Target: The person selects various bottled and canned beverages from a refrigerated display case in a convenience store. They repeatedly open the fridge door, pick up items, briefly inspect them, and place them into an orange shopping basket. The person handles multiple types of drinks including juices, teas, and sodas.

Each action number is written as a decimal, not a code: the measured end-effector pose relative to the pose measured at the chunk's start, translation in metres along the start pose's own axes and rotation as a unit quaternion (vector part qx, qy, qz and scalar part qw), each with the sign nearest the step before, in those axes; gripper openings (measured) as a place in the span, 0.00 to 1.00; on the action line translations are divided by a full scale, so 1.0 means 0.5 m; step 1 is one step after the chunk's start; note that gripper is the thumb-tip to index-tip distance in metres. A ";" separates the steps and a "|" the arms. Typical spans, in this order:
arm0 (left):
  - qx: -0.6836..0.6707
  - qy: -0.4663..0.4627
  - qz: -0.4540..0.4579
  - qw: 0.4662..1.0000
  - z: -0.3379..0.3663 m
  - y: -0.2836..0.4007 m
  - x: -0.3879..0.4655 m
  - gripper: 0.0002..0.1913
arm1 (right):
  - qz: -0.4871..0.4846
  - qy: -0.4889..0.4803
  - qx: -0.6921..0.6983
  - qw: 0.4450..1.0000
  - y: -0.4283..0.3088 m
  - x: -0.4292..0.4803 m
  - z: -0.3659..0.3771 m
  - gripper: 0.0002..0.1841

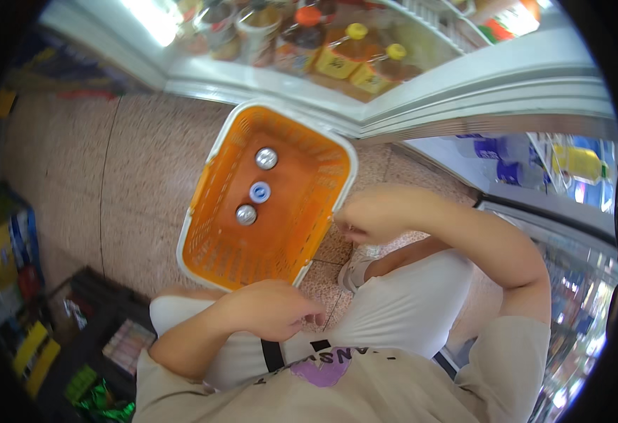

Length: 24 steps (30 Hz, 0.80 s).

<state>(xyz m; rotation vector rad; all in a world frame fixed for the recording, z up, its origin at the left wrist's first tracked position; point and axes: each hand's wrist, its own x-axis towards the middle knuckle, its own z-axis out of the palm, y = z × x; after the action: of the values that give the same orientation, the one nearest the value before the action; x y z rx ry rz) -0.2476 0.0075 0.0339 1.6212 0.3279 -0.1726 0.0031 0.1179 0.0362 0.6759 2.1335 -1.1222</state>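
An orange plastic shopping basket [266, 248] with a white rim stands on the floor in front of me. Inside are two upright silver-topped containers, probably cans, one farther back [266, 158] and one nearer [246, 214]. Between them is a container with a white and blue top [259, 192]. My left hand [274, 309] hovers over my lap by the basket's near rim, fingers loosely bent, with nothing seen in it. Beside the basket's right rim is my right hand [375, 214], its fingers curled and partly hidden; whether it touches the rim is unclear.
Beyond the basket, a lit refrigerator holds several drink bottles [335, 55] behind a white frame [266, 87]. On the right are more bottles [499, 153] and a glass-fronted case [578, 296]. Packaged goods [129, 343] sit on a dark rack at lower left. Speckled tiles [139, 174] cover the floor.
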 end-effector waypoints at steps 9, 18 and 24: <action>0.107 -0.033 -0.103 0.988 0.039 0.020 0.016 0.18 | 0.025 0.150 -0.098 0.983 0.018 0.348 0.055 0.34; 0.136 0.064 -0.110 0.983 0.021 0.002 0.004 0.14 | 0.019 0.232 -0.063 0.970 0.048 0.427 0.129 0.23; 0.091 0.402 -0.195 0.890 -0.030 -0.002 -0.031 0.11 | 0.027 0.208 -0.010 0.978 -0.007 0.255 -0.006 0.24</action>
<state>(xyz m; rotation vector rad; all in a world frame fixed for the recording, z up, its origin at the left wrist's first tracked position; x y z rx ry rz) -0.2639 0.0206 0.0388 1.7344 1.3134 0.1878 -0.0855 0.1374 -0.0530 1.0272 2.4486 -0.9942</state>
